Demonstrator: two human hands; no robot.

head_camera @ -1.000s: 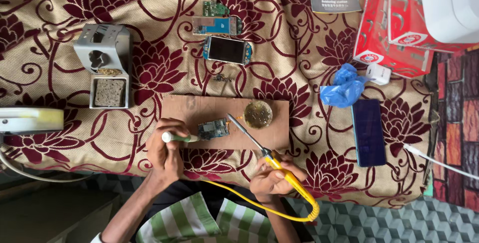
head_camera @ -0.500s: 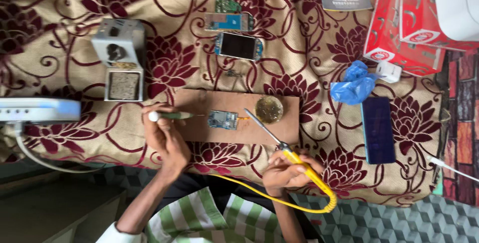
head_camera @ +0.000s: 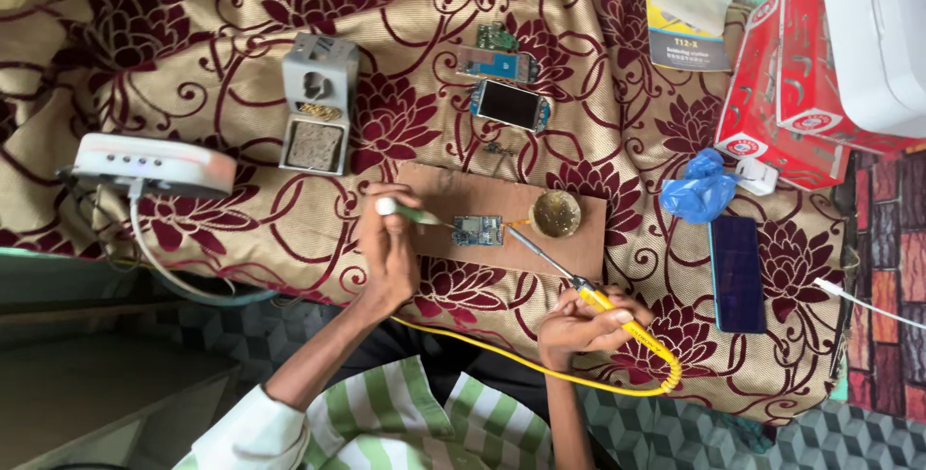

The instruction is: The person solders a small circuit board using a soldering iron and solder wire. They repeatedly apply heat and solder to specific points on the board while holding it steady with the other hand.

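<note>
Seen from the head camera looking straight down, a bench (head_camera: 241, 238) draped in a beige cloth with dark red flowers carried a flat brown board (head_camera: 453, 195), and on that board lay a small blue circuit board (head_camera: 477, 231), its long side running left to right. The person's left hand (head_camera: 391, 253) was closed around a thin green-handled tool (head_camera: 410, 211) that pointed rightward, its tip touching the left edge of the circuit board. The right hand (head_camera: 584, 325) sat lower and to the right, off the board, fingers wrapped around the yellow grip of a soldering iron (head_camera: 579, 287). The iron's metal shaft slanted up and to the left, its tip ending just beside the circuit board's right edge, between it and a small round tin (head_camera: 557, 213) of amber paste that stood on the board close by. So the circuit board lay between the two tools, with the left hand the nearer of the two. A yellow cable (head_camera: 540, 369) looped from the iron back toward the person's striped shirt. Further up the cloth were a grey iron stand (head_camera: 316, 108) and a dismantled phone (head_camera: 509, 105); a dark phone (head_camera: 738, 272) lay well apart at the right.
</note>
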